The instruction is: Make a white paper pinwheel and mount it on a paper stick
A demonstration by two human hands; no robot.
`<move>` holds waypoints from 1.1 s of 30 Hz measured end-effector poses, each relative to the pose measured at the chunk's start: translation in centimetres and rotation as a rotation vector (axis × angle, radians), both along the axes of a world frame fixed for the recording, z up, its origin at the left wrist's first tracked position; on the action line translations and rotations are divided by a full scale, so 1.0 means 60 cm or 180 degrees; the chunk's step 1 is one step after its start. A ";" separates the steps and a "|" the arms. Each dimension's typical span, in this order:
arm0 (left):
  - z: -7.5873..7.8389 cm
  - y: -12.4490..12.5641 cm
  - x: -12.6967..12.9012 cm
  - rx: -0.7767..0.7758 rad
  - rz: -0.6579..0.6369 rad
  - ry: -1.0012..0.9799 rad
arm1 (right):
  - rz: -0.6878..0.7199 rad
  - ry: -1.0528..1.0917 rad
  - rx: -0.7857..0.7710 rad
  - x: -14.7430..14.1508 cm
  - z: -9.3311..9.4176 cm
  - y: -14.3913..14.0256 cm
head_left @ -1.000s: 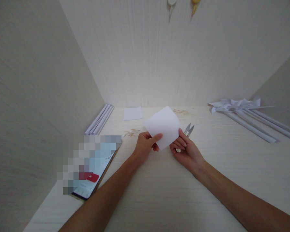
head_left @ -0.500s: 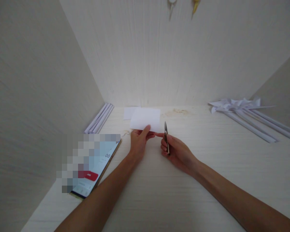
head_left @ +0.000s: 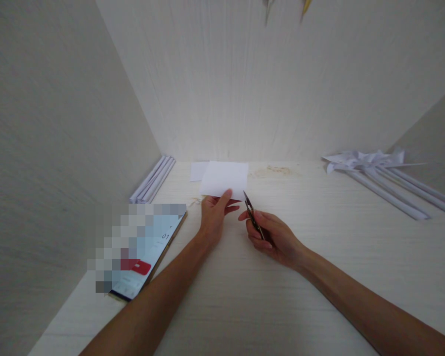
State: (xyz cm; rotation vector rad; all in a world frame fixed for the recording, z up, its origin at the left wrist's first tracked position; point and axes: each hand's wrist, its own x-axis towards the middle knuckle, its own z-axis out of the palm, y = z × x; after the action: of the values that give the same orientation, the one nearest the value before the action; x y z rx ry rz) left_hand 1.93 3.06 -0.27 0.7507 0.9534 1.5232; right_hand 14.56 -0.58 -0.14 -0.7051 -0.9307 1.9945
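My left hand [head_left: 214,211] pinches a white sheet of paper [head_left: 225,177] by its near edge, thumb on top and fingers beneath. In my right hand [head_left: 272,233] are dark metal thread snips [head_left: 252,217], gripped with the blades pointing up and to the left. Their tip is beside the sheet's near right corner; whether it touches the paper I cannot tell. Behind the held sheet, a second white piece of paper [head_left: 198,171] lies on the table, partly covered from view.
Several rolled paper tubes [head_left: 153,180] lie at the left wall. A phone [head_left: 144,257], partly pixelated, lies beside my left forearm. White paper pinwheels [head_left: 367,160] with tube sticks rest at the right. Two pointed objects [head_left: 305,7] show on the back wall.
The snips have tilted leftward, their tip coming closer to the sheet's right corner. My right index finger has drawn away from my left hand. The phone's digits went from 00 to 01.
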 end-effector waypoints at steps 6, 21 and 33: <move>0.001 0.000 -0.002 -0.0031 0.0022 -0.0055 | -0.0009 -0.0042 -0.0018 0.000 0.003 -0.001; 0.003 -0.001 -0.002 -0.0055 0.0025 -0.0125 | -0.0037 -0.0153 -0.0017 0.001 0.001 0.000; 0.000 0.000 -0.001 -0.0045 0.0062 -0.0118 | -0.0038 -0.0213 0.0011 -0.001 0.002 0.000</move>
State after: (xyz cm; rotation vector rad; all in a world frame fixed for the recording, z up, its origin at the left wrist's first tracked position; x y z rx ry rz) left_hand 1.85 3.05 -0.29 0.7026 0.9454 1.5406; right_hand 14.50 -0.59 -0.05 -0.7778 -0.9666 1.9687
